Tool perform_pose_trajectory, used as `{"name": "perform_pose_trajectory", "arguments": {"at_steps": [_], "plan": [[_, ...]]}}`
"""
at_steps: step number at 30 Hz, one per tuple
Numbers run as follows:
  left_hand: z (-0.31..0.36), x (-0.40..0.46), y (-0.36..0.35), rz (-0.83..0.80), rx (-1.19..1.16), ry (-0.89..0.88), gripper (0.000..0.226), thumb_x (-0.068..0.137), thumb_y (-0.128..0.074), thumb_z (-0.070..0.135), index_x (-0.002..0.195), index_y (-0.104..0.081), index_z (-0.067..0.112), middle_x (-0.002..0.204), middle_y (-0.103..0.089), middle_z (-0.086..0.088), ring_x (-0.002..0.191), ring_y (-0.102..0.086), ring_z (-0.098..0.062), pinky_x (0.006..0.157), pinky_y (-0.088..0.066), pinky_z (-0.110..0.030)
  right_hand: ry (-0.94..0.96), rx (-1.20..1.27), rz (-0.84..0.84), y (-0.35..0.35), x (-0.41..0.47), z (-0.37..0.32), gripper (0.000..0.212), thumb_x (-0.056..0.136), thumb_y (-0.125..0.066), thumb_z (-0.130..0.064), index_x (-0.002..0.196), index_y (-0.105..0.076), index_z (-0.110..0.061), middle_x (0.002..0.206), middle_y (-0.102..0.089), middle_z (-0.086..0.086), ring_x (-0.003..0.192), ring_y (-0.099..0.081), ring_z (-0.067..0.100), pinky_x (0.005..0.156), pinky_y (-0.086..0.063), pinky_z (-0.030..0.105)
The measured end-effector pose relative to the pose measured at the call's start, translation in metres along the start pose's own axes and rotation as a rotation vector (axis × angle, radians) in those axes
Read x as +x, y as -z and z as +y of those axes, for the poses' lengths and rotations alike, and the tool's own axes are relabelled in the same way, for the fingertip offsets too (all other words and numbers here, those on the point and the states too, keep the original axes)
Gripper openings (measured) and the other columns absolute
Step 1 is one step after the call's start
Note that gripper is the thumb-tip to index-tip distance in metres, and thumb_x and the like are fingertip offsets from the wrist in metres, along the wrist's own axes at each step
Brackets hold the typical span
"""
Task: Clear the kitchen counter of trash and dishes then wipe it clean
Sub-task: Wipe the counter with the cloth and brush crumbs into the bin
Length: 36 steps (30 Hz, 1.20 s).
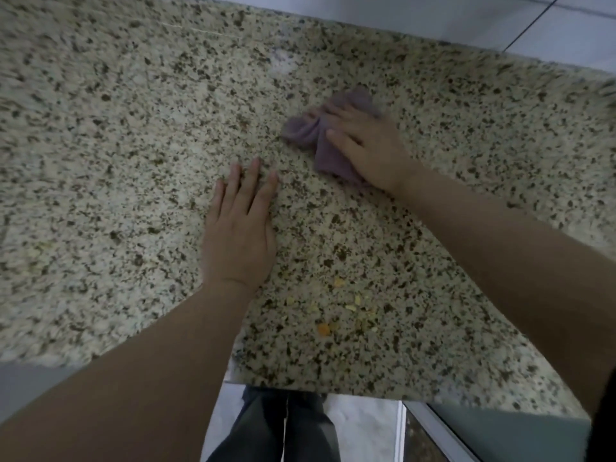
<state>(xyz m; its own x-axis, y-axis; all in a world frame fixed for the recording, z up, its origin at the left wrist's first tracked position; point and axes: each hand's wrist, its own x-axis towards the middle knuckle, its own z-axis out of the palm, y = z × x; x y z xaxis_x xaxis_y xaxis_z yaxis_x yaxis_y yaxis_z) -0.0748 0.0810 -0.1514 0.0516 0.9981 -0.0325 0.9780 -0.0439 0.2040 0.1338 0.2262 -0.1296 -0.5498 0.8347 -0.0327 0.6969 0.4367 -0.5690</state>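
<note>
crumbs (346, 308) on counter (100, 161), near left hand (238, 235)

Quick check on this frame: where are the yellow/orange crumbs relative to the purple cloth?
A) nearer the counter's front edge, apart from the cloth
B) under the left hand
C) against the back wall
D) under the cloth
A: the crumbs lie on the counter near its front edge, well apart from the purple cloth that the right hand presses down farther back; the left hand rests flat beside them, not on them.
</note>
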Motion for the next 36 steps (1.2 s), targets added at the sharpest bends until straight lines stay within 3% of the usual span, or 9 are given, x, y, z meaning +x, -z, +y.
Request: {"name": "perform_pose_trajectory", "arguments": {"at_steps": [4,12,17,21,23,26,28,31,36], "plan": [[0.0,-0.001,-0.001,0.004,0.034,-0.025,0.061,0.096,-0.032,0.021,0.156,-0.02,0.018,0.164,-0.013,-0.006,0.152,-0.008,-0.027,0.123,-0.011,-0.045,0.098,0.051,-0.103,-0.019,-0.07,-0.028,0.04,0.106,-0.04,-0.03,0.14,-0.055,-0.017,0.149,-0.048,-0.002,0.145,-0.034,0.012,0.122,-0.021,0.032],[0.002,-0.001,0.0,0.038,0.007,-0.023,0.058,0.097,-0.032,0.017,0.154,-0.025,0.018,0.163,-0.019,-0.006,0.151,-0.011,-0.028,0.124,-0.009,-0.043,0.194,0.076,-0.202,-0.048,-0.165,-0.056,0.042,0.106,-0.04,-0.026,0.144,-0.048,-0.013,0.153,-0.043,0.0,0.149,-0.026,0.015,0.123,-0.019,0.04],[0.001,0.0,-0.001,0.049,-0.014,-0.007,0.057,0.098,-0.031,0.019,0.155,-0.025,0.021,0.163,-0.018,-0.003,0.152,-0.01,-0.026,0.124,-0.008,-0.042,-0.099,0.109,-0.01,-0.01,-0.169,-0.01,0.041,0.106,-0.037,-0.026,0.142,-0.052,-0.013,0.151,-0.046,0.002,0.146,-0.032,0.014,0.124,-0.015,0.033],[0.003,-0.002,-0.001,0.071,-0.025,-0.005,0.056,0.098,-0.03,0.019,0.154,-0.026,0.022,0.163,-0.018,-0.003,0.152,-0.01,-0.025,0.125,-0.007,-0.041,-0.581,0.219,0.214,0.022,-0.214,0.023,0.04,0.106,-0.039,-0.023,0.143,-0.047,-0.008,0.153,-0.038,0.005,0.137,-0.026,0.003,0.104,-0.008,-0.006],[0.003,-0.002,-0.001,0.079,-0.04,-0.002,0.055,0.099,-0.03,0.02,0.154,-0.027,0.022,0.163,-0.019,-0.002,0.152,-0.01,-0.025,0.125,-0.007,-0.041,-0.609,0.183,0.253,0.023,-0.245,0.022,0.043,0.106,-0.036,-0.027,0.144,-0.046,-0.009,0.154,-0.038,0.004,0.141,-0.026,0.006,0.111,-0.009,0.001],[0.003,-0.002,-0.002,0.078,-0.044,0.005,0.055,0.1,-0.029,0.022,0.154,-0.026,0.023,0.164,-0.017,-0.001,0.152,-0.008,-0.024,0.125,-0.007,-0.04,-0.548,0.077,0.292,-0.007,-0.277,0.0,0.047,0.106,-0.032,-0.029,0.147,-0.042,-0.008,0.154,-0.036,0.002,0.146,-0.026,0.012,0.124,-0.01,0.028],[0.002,-0.003,-0.003,0.086,-0.033,-0.001,0.054,0.1,-0.027,0.023,0.154,-0.025,0.024,0.164,-0.017,-0.001,0.152,-0.008,-0.024,0.125,-0.007,-0.04,-0.531,0.053,0.361,-0.032,-0.278,-0.028,0.047,0.105,-0.031,-0.029,0.145,-0.045,-0.009,0.154,-0.039,0.007,0.147,-0.028,0.018,0.123,-0.016,0.047],[0.002,-0.001,-0.004,0.082,-0.014,-0.008,0.055,0.1,-0.027,0.024,0.155,-0.024,0.023,0.164,-0.016,-0.002,0.152,-0.007,-0.025,0.125,-0.007,-0.041,-0.532,0.082,0.427,-0.066,-0.259,-0.075,0.044,0.105,-0.032,-0.028,0.144,-0.046,-0.015,0.153,-0.041,0.006,0.148,-0.027,0.017,0.122,-0.018,0.046],[0.002,0.0,-0.004,0.087,0.01,-0.017,0.054,0.1,-0.028,0.022,0.154,-0.024,0.021,0.163,-0.018,-0.004,0.151,-0.01,-0.028,0.124,-0.009,-0.043,-0.456,0.136,0.353,-0.094,-0.225,-0.11,0.046,0.106,-0.031,-0.032,0.146,-0.046,-0.016,0.155,-0.039,0.004,0.15,-0.023,0.016,0.124,-0.015,0.04]]}}
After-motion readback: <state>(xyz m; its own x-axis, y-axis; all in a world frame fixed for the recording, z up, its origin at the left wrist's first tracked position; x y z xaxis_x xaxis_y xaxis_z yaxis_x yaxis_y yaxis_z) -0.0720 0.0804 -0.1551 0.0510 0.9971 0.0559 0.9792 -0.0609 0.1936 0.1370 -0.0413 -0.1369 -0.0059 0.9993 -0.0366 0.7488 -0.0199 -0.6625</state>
